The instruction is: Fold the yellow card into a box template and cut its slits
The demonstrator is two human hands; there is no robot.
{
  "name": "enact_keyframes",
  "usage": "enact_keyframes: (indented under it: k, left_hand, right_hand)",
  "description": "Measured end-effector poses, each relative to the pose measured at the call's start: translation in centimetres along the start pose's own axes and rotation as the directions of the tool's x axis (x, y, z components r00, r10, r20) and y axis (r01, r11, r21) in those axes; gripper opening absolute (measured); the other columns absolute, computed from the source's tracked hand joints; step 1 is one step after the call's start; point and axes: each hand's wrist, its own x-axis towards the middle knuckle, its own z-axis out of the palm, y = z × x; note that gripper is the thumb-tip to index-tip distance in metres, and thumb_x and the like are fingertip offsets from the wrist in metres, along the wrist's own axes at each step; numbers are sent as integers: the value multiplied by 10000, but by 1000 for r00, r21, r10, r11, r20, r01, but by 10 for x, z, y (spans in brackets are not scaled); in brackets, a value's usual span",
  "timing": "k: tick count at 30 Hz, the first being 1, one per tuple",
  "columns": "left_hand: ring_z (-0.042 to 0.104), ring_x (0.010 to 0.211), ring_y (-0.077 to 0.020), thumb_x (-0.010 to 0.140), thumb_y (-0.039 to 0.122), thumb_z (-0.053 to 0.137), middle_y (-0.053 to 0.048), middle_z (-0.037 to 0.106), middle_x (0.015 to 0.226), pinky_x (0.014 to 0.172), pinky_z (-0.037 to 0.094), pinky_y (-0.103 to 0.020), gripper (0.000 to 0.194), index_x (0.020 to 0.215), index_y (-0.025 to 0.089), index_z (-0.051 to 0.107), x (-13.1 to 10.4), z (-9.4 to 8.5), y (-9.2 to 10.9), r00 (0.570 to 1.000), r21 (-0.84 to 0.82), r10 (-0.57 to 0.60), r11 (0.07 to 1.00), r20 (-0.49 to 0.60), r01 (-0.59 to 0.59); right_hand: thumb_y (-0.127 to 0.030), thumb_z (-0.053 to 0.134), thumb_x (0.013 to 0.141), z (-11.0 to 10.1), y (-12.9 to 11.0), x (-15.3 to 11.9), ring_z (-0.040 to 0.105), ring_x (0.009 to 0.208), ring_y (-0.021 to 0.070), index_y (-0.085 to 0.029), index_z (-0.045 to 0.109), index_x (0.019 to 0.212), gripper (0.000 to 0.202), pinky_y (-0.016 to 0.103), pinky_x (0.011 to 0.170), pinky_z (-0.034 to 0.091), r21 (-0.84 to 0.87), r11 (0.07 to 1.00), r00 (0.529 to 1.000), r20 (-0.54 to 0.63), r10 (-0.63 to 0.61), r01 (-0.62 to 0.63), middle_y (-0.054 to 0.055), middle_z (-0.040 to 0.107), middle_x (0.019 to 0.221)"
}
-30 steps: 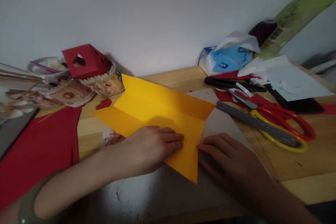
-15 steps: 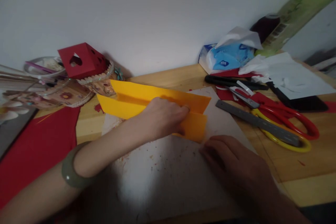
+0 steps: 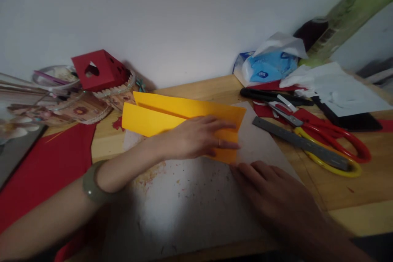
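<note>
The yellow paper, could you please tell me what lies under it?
A pale board extends from under the yellow paper; the part directly beneath, and anything else there, is covered.

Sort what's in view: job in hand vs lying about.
In the job:
folded yellow paper sheet, left hand spread on it
right hand, by its near right corner
flat greyish board beneath

Apparently lying about, in neither hand:
metal scissors with red, yellow handles
long grey ruler-like strip
red paper box with heart-shaped hole
blue plastic tissue packet
flat red paper sheets
</note>
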Motion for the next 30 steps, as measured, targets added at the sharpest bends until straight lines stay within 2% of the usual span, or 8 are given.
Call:
enact_keyframes:
  k: [6,9,13,17,21,24,27,30]
  left_hand:
    - [347,1307,-267,964,241,378,-32,434,1421,1057,242,-530,362,1269,375,521,-12,18,2,999,-13,26,1000,39,-26]
    - [365,1296,-261,969,230,352,-50,442,1415,1060,269,-465,368,1270,333,537,-13,24,-1,998,-50,54,997,-24,-55]
    - [370,1295,-238,966,217,355,-34,454,1407,1060,285,-433,371,1262,344,541,-14,30,-3,997,-71,50,996,-60,-54]
    - [356,1312,-215,965,223,365,-22,447,1416,1067,285,-438,364,1261,353,534,-16,32,-3,997,-100,32,994,-72,-39]
    - [338,1335,-228,961,210,383,-26,432,1430,1076,245,-504,356,1245,352,545,-17,30,-1,999,-147,-7,989,-46,1]
    - [312,1356,-233,948,185,409,-28,430,1432,1081,199,-552,354,1228,342,558,-18,26,0,999,-210,-33,977,-6,31]
    - [296,1368,-203,946,177,410,-18,440,1424,1098,155,-544,348,1215,333,565,-18,23,-2,1000,-268,-21,963,11,23]
    - [278,1376,-183,924,138,433,-5,441,1422,1110,140,-514,367,1200,334,576,-17,22,-4,1000,-291,-11,957,18,16]
  right_hand:
    - [-116,378,873,-2,36,-6,651,733,176,-201,634,947,279,291,589,531,230,954,966,-126,225,-192,61,673,864]
    - [-258,437,904,-1,68,-14,639,850,268,-179,625,1027,238,397,659,529,131,904,884,-193,427,-408,116,666,934]
    - [-384,432,919,9,95,-15,557,1014,366,-127,591,1147,378,494,759,488,-12,867,866,-64,496,-498,186,628,1047]
    - [-418,445,909,20,101,-6,595,903,326,-146,635,1034,355,458,688,503,-17,864,863,-46,503,-504,140,639,938]
    - [-344,546,860,8,95,-2,638,733,253,-204,628,846,163,346,554,491,44,834,828,-100,552,-550,68,658,787]
    - [-244,551,860,-7,80,-1,645,643,187,-245,609,842,61,282,504,471,148,889,880,-142,453,-433,2,676,761]
    - [-112,452,906,-14,60,3,639,797,157,-258,611,963,223,257,618,490,217,975,987,-140,74,-42,-2,688,868]
    - [-88,371,941,-9,49,12,620,849,155,-224,605,1015,281,263,634,487,257,952,984,-107,-144,167,25,687,907]
